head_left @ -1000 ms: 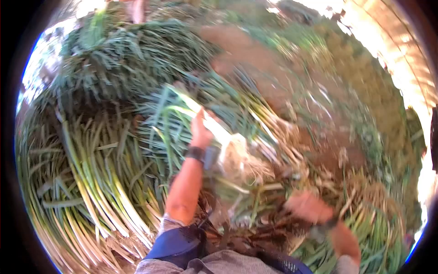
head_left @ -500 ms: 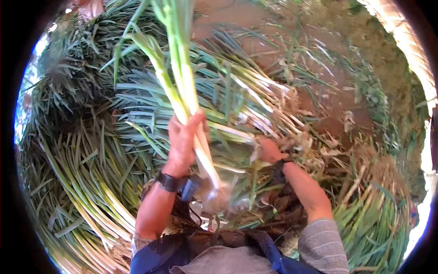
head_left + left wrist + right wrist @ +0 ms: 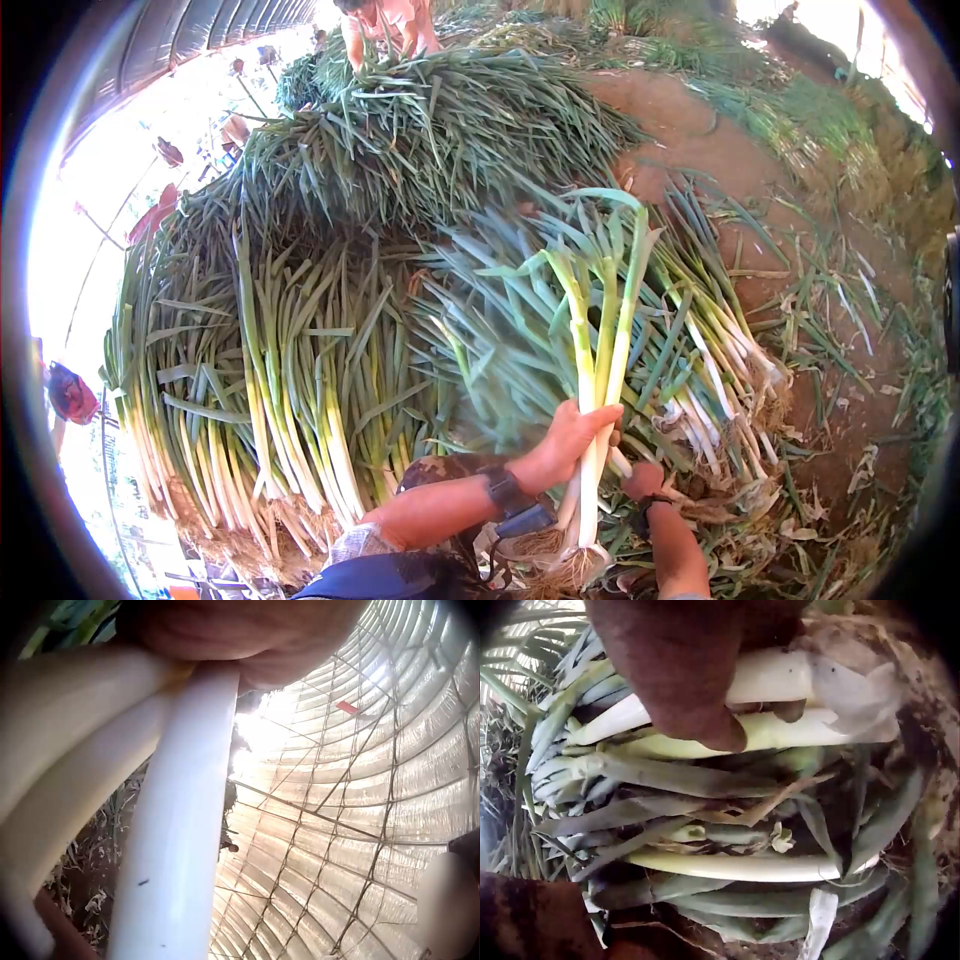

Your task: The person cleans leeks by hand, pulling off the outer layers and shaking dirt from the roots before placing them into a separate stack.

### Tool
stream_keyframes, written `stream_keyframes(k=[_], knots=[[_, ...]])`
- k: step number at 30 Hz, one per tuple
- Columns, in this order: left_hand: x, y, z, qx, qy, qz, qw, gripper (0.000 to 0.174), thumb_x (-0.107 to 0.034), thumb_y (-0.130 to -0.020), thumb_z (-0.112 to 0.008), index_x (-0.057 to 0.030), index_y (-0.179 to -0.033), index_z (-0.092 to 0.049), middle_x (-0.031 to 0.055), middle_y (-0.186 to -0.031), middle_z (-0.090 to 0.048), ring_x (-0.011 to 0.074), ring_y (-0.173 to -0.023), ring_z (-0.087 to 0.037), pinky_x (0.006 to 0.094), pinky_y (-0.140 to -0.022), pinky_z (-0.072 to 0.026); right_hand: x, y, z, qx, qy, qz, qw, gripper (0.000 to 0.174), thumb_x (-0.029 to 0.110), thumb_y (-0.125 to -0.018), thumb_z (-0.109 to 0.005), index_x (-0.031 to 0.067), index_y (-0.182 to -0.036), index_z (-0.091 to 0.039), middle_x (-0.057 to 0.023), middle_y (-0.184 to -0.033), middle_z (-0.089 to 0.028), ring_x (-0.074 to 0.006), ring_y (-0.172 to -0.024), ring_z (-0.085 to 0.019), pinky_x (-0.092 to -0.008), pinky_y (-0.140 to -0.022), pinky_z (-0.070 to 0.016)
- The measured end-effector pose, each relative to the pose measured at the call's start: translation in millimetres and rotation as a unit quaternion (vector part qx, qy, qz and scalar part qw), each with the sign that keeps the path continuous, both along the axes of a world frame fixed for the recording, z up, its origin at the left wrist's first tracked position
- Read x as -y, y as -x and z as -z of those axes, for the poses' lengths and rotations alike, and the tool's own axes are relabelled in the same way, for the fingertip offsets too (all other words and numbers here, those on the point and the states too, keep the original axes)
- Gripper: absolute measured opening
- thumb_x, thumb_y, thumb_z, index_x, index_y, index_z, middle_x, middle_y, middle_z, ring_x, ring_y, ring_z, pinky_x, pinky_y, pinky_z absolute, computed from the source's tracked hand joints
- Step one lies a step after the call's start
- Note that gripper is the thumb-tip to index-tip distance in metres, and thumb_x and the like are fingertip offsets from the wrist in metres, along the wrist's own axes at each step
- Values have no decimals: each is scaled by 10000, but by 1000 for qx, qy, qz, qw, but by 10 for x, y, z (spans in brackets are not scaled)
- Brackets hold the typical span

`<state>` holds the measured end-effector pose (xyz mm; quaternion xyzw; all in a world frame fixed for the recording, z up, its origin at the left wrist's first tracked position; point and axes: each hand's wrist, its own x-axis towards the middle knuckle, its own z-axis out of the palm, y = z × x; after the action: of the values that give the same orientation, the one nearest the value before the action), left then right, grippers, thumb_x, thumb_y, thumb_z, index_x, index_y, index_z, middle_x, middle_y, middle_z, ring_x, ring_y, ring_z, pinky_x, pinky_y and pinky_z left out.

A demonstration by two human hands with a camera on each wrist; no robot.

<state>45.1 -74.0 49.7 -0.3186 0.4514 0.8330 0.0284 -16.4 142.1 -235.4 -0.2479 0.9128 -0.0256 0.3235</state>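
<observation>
In the head view my left hand grips a small bunch of leeks round their pale stems. Their green tops point up and away, and the roots hang toward my lap. The left wrist view shows the white stems close up below the hand. Lower right, my right hand is down among leeks on the pile. In the right wrist view its fingers curl over a white leek stalk, with a fingertip showing beneath. Another pale stem lies among leaves nearby.
Leeks in a long row lie at the left, roots toward me. Behind them rises a large heap of green leaves, with another person bending beyond it. More leeks and trimmings lie on the brown soil to the right.
The head view has swung left. My left hand, holding a large rooted leek a second ago, keeps gripping leeks, now more upright. My right hand has come from the lower right to the leek pile.
</observation>
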Motion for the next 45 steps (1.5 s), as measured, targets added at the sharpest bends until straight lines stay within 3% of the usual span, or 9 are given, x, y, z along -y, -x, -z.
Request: stream_keyframes(k=[9, 17, 21, 22, 27, 30, 36, 42, 45], knots=[[-211, -41, 106, -18, -89, -16, 996, 190, -195, -891, -675, -24, -887, -593, 53, -702, -595, 156, -530, -565, 307, -459, -484, -437, -408, 716, 122, 142, 109, 976, 473, 339, -768, -694, 22, -1111, -621, -220, -1065, -666, -393, -993, -636, -461, -880, -506], [-237, -223, 53, 0, -65, 17, 998, 217, -199, -869, -697, -11, -878, -589, 62, -646, -600, 152, -448, -554, 284, -388, -463, -222, -665, 223, 102, -63, 133, 984, 602, 344, -783, -669, 81, -1297, -498, -144, -1354, -515, -323, -1301, -438, -538, -1060, -323], [-258, -175, 2, -29, -5, 57, 998, 221, -203, -906, -651, -8, -959, -563, 52, -728, -594, 151, -552, -586, 284, -469, -511, -439, -469, 352, 156, -21, 54, 986, 508, 381, -788, -674, 57, -1174, -610, -183, -1217, -629, -381, -1094, -602, -492, -915, -481], [-276, -163, -9, -45, 0, 53, 998, 210, -206, -908, -644, -12, -940, -571, 50, -724, -597, 145, -553, -585, 278, -471, -502, -487, -397, 140, 131, 25, 5, 991, 459, 378, -788, -681, 65, -1122, -649, -205, -1056, -679, -393, -961, -645, -473, -825, -519], [-372, -52, -168, -116, 51, 85, 988, 230, -244, -933, -590, -23, -867, -600, 42, -682, -596, 129, -542, -579, 259, -468, -467, -660, 220, -1790, 121, 152, -38, 980, 370, 323, -844, -694, 98, -1135, -656, -178, -991, -688, -328, -898, -664, -431, -795, -525], [-425, -37, -227, -153, 51, 79, 984, 230, -249, -936, -581, -26, -879, -594, 41, -669, -592, 130, -528, -574, 261, -457, -462, -1001, 308, -2856, 27, 56, -40, 997, 340, 281, -846, -696, 107, -1136, -662, -145, -978, -693, -264, -866, -673, -382, -803, -545], [-258, -172, -460, -176, 18, 41, 983, 213, -212, -938, -579, 1, -925, -570, 65, -700, -586, 157, -521, -586, 300, -434, -495, -1983, -180, -4080, -205, 102, 29, 973, 323, 238, -780, -715, 29, -1026, -694, -146, -845, -691, -275, -739, -674, -386, -711, -532], [56, -60, -104, -190, -81, -75, 976, 178, -211, -910, -629, -47, -923, -561, 68, -693, -571, 179, -501, -555, 331, -429, -486, -2708, -799, -5041, -398, 89, 171, 897, 301, 170, -745, -742, 12, -997, -693, -161, -830, -677, -303, -785, -644, -378, -734, -501], [97, 188, 653, -159, -72, -142, 974, 210, -207, -869, -680, -49, -893, -543, 59, -690, -564, 183, -509, -546, 330, -448, -477, -2636, -1000, -5158, -408, 134, 237, 871, 318, 198, -785, -708, 0, -1031, -671, -135, -875, -656, -271, -803, -614, -370, -733, -483]])
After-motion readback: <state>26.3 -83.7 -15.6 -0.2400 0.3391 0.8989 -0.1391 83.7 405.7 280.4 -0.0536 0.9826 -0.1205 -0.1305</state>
